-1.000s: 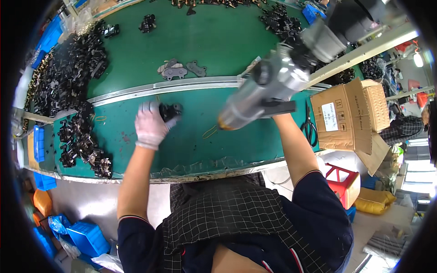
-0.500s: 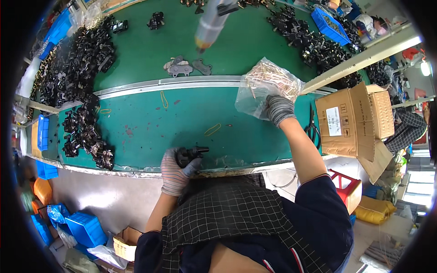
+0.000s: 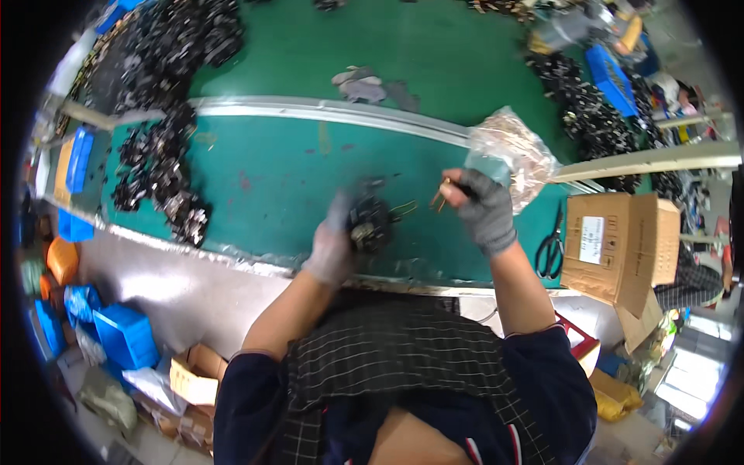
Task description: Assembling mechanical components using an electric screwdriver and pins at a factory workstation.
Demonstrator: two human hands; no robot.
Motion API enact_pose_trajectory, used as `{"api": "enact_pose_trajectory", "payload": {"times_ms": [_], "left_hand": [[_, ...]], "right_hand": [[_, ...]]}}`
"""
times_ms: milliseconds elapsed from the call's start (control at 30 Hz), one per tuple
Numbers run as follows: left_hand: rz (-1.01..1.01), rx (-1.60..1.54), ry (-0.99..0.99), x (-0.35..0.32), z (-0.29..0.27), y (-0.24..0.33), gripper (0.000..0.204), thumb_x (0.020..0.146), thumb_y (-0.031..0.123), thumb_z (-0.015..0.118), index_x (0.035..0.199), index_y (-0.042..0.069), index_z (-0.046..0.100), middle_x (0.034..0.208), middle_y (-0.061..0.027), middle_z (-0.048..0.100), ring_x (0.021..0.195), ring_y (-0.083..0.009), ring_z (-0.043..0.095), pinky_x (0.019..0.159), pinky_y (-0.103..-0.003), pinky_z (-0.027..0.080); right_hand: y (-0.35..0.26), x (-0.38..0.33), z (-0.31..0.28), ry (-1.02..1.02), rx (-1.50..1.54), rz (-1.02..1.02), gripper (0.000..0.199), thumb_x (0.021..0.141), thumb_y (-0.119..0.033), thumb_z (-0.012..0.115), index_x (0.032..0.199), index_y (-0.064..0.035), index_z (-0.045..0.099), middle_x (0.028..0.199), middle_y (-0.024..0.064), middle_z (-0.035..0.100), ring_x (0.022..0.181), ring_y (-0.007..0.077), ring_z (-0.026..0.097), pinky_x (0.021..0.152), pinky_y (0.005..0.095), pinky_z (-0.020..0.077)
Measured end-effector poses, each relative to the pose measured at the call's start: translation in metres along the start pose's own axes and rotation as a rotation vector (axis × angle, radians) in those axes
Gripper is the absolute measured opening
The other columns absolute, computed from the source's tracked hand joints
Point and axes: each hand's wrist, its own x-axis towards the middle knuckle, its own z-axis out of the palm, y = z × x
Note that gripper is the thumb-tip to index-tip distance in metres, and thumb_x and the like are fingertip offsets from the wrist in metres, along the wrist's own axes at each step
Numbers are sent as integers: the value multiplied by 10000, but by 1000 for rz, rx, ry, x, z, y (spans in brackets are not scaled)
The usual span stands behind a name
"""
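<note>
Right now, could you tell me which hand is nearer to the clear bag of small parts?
Right. The right hand sits just below-left of the bag, almost touching it; the left hand is farther left, holding a black part.

Green bench [image 3: 294,178]: black parts [image 3: 159,174] piled left & far left, clear bag [image 3: 515,151] right, scissors [image 3: 550,248] + cardboard box [image 3: 616,244] far right, metal rail [image 3: 325,112] across.

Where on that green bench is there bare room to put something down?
The widest bare patch of the green mat lies between the heap of black parts on the left and the gloved left hand. Beyond the metal rail the middle is mostly bare too. The right end is crowded: clear plastic bag, scissors, cardboard box.
</note>
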Motion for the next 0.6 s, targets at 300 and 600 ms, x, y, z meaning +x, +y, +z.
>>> {"api": "enact_pose_trajectory", "payload": {"times_ms": [300,600], "left_hand": [[-468,-1133,35,5,1,25,635,824,592,595,1150,49,549,964,-88,636,801,-194,642,730,-317,540],[-500,-1128,62,-8,-3,23,602,812,580,617,1123,68,562,952,-76,634,816,-187,635,733,-324,537]], "right_hand": [[-33,-20,50,113,150,-481,198,763,-78,748,940,-42,665,832,105,669,744,217,644,684,321,516],[-48,-22,43,-75,-225,-707,165,790,-45,731,932,-58,649,847,100,679,764,188,654,687,290,517]]}}
